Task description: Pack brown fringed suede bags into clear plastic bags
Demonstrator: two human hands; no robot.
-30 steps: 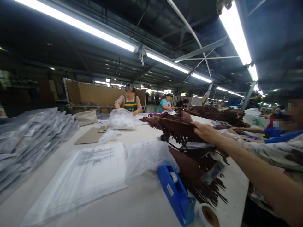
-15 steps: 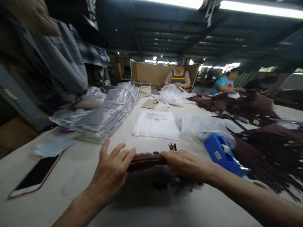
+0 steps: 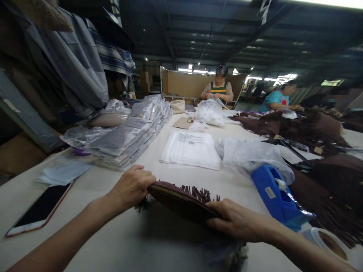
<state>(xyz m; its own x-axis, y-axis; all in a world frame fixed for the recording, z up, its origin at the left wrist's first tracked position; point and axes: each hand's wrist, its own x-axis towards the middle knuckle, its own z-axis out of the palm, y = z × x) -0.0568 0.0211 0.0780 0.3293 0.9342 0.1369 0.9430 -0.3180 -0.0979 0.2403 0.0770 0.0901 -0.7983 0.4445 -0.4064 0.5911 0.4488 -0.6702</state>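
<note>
A dark brown fringed zip bag (image 3: 181, 200) is held up above the front of the table, its brass-coloured zipper running along the upper edge. My left hand (image 3: 136, 184) is closed around the left end of that edge. At the other end, my right hand (image 3: 227, 217) pinches the bag between thumb and fingers. Strands of fringe stick up behind the zipper edge. The bag's underside is dark and blurred, with fringe hanging near the bottom right.
Plastic-wrapped grey packs (image 3: 124, 136) are stacked at left, beside a phone (image 3: 39, 209). Folded white sheets (image 3: 190, 149) lie ahead. A blue tape dispenser (image 3: 272, 196), a tape roll (image 3: 330, 241) and brown fringed pieces (image 3: 320, 181) are at right. Co-workers sit across the table.
My left hand has gone from spread fingers on the zipper edge to a closed grip at its end. The bag now slants down to the right, with more fringe showing.
</note>
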